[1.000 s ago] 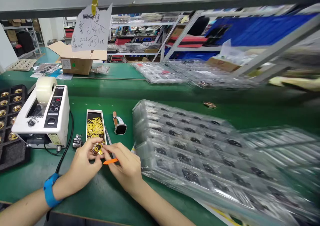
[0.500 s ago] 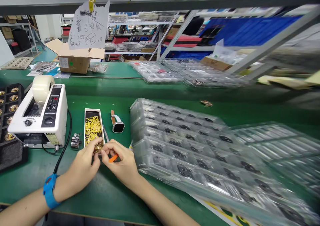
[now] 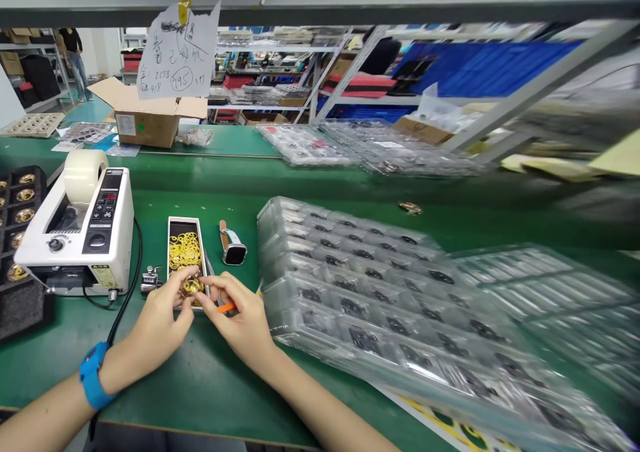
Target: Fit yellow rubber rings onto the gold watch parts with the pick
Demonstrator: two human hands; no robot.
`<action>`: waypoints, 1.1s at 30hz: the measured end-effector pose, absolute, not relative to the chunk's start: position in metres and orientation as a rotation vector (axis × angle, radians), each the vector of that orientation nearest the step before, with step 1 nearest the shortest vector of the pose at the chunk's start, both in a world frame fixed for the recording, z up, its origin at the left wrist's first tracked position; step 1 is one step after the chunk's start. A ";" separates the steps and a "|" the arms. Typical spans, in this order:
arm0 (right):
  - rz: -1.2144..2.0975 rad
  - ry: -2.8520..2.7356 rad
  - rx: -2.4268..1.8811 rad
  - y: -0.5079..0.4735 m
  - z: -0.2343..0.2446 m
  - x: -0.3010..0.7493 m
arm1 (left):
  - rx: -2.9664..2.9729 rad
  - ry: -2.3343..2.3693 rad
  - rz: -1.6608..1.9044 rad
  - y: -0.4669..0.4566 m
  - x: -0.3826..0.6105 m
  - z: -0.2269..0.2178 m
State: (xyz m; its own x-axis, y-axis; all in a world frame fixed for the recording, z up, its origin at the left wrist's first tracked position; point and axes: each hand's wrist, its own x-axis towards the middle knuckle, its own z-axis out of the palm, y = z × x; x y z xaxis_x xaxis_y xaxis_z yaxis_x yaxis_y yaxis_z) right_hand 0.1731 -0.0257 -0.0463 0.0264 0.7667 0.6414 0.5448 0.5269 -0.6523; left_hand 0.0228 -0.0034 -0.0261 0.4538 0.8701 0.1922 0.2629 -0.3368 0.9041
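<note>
My left hand [image 3: 161, 315] wears a blue wristband and pinches a round gold metal part [image 3: 192, 285] between thumb and fingers. My right hand [image 3: 243, 315] is closed beside it, thumb and forefinger at the part's right edge. An orange stick-like piece [image 3: 227, 307] pokes out between the right fingers; the rest of it is hidden. Both hands are over the near end of a narrow white box [image 3: 170, 239] holding yellow rings [image 3: 184, 249]. A smartwatch [image 3: 234, 253] lies just beyond the right hand, and a tally counter [image 3: 150, 281] sits left of the box.
A white tape dispenser [image 3: 113, 239] with a cable stands at left, by a black foam tray [image 3: 30, 305] of gold parts. Stacked clear plastic trays [image 3: 320, 325] fill the right side. At the back are a cardboard box [image 3: 145, 129] and a hanging handwritten note [image 3: 175, 59].
The gold part has tilted and shows more of its round face, with my right thumb and finger close on it. The view has shifted slightly. A person appears at the far left back.
</note>
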 end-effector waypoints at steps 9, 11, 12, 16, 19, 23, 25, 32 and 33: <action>0.170 -1.737 -0.993 -0.029 -0.044 0.170 | 1.926 1.044 0.842 -0.003 0.023 -0.032; 0.135 -1.749 -0.984 -0.028 -0.045 0.170 | 1.937 1.050 0.857 -0.004 0.023 -0.033; 0.108 -1.756 -0.979 -0.028 -0.046 0.170 | 1.941 1.047 0.865 -0.004 0.023 -0.033; -0.095 -1.832 -0.952 -0.029 -0.047 0.168 | 1.929 1.031 0.889 -0.003 0.023 -0.033; -0.219 -1.912 -0.900 -0.032 -0.046 0.168 | 1.829 1.027 0.914 0.000 0.022 -0.033; -0.128 -1.857 -1.001 -0.031 -0.045 0.173 | 1.693 1.068 0.994 0.002 0.021 -0.030; -0.006 -1.806 -1.129 -0.026 -0.047 0.177 | 1.641 1.112 1.054 0.003 0.021 -0.027; 0.180 -1.871 -1.397 -0.019 -0.056 0.184 | 1.521 1.113 1.068 0.008 0.017 -0.028; 0.173 -1.884 -1.388 -0.019 -0.056 0.182 | 1.513 1.113 1.053 0.009 0.016 -0.030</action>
